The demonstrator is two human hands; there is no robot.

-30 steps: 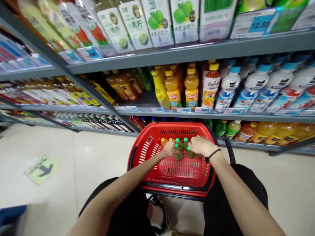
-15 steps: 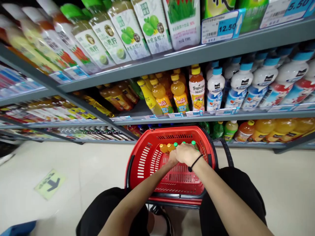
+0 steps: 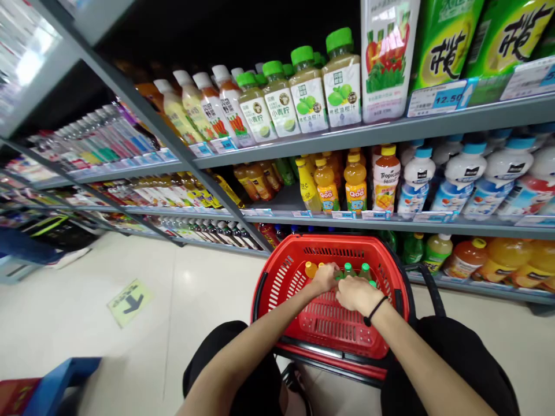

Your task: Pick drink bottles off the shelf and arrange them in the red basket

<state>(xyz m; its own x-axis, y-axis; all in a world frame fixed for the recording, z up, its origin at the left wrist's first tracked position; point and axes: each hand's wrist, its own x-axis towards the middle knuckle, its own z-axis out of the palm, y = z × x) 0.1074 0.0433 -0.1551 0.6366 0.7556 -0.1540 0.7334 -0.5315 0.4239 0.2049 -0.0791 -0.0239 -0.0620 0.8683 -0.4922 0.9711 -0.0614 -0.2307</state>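
A red plastic shopping basket [image 3: 277, 283] sits on the floor in front of my knees. Several small bottles stand at its far end, some with green caps [image 3: 348, 268] and some with orange caps [image 3: 310, 268]. My left hand [image 3: 324, 278] reaches in and closes round a bottle neck among them. My right hand [image 3: 356, 293], with a black band at the wrist, lies curled over the green-capped bottles beside it; what its fingers grip is hidden.
Grey store shelves [image 3: 390, 132] packed with juice and drink bottles rise right behind the basket. The basket's black handle [image 3: 429, 283] hangs at its right. Pale tiled floor with an arrow sticker [image 3: 129, 302] stretches left; a blue crate edge [image 3: 60, 378] is at lower left.
My view has tilted up and left, so higher shelves show and the basket sits further right. My hands stay on the bottles in the basket, the right one now a little nearer me.
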